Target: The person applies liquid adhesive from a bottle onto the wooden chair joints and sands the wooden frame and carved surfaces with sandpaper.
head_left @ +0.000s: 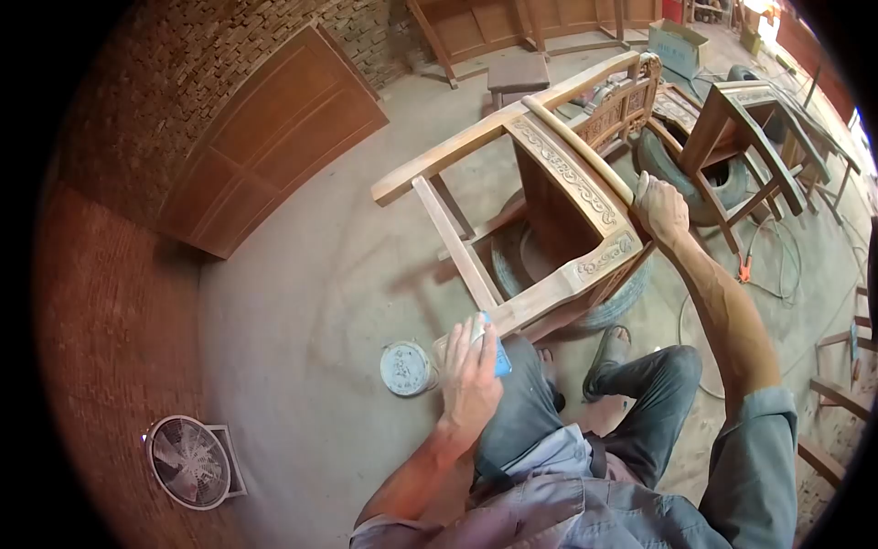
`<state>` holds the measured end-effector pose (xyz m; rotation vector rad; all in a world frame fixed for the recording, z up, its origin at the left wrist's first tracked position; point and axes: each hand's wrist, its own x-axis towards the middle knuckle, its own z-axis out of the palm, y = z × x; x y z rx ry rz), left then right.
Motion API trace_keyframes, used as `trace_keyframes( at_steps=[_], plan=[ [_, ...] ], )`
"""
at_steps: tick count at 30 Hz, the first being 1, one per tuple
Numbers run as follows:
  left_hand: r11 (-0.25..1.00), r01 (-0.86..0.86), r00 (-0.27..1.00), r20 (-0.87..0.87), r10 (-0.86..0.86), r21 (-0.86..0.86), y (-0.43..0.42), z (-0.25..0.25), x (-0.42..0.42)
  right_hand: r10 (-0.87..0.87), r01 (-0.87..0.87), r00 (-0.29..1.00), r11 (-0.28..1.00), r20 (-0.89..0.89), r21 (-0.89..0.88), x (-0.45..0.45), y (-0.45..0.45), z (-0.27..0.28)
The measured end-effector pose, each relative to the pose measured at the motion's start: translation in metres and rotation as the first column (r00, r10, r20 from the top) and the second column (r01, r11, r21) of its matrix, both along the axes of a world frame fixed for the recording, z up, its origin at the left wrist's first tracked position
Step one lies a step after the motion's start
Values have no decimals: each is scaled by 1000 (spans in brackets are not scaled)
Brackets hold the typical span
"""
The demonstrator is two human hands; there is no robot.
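Observation:
A carved wooden chair [567, 183] lies tilted in front of me, with a tire [608, 306] beneath it. My left hand [471, 371] is closed around a blue-and-white pad [501, 359] at the end of the chair's near leg. On the right, my right hand [663, 210] grips the end of the chair's rounded rail [585, 151], its fingers wrapped over the wood. A round tub [407, 369] with greyish contents stands on the floor just left of my left hand.
A wooden panel [283, 137] leans on the brick wall at the left. A fan [190, 462] stands at lower left. More chair frames [750, 128], another tire [663, 160], a stool [518, 73], a cardboard box [677, 48] and a hose with an orange fitting [744, 268] are further right and back.

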<state>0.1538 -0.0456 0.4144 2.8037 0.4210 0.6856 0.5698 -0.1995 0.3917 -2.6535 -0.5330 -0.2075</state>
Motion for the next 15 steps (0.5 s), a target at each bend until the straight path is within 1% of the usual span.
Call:
trace_keyframes(
  at_steps=[1, 2, 5, 6, 9, 11, 12, 13, 14, 15],
  plan=[
    [999, 8, 1000, -7, -8, 36, 4, -6, 6, -18, 17, 1000, 1000, -16, -25, 2, -1, 0],
    [999, 34, 998, -51, -32, 33, 11, -7, -2, 11, -11, 1000, 1000, -7, 27, 2, -4, -3],
    [998, 17, 998, -59, -14, 55, 3, -11, 10, 3, -3, 1000, 1000, -7, 13, 7, 0, -5],
    [996, 83, 994, -72, -81, 24, 5, -9, 22, 3, -3, 1000, 1000, -7, 13, 3, 0, -2],
    [992, 116, 992, -62, -113, 49, 10, -7, 19, 1, 0, 1000, 1000, -14, 13, 1, -2, 6],
    [997, 59, 997, -43, -57, 48, 8, -10, 7, -16, 17, 999, 1000, -35, 26, 5, 0, -2],
    [997, 46, 998, -34, -44, 64, 7, -10, 10, -37, 38, 999, 999, -20, 39, -2, 3, 5],
    [997, 27, 999, -30, -25, 69, 1, -10, 11, -23, 23, 1000, 999, -12, 38, 0, 1, 3],
    [999, 54, 998, -20, -54, -7, -4, -15, 24, -7, 7, 1000, 999, -4, 35, 4, 0, -1],
    [997, 73, 997, -26, -72, 7, -6, -13, 36, 8, -8, 1000, 999, -1, 31, 5, -2, -5]
  ],
)
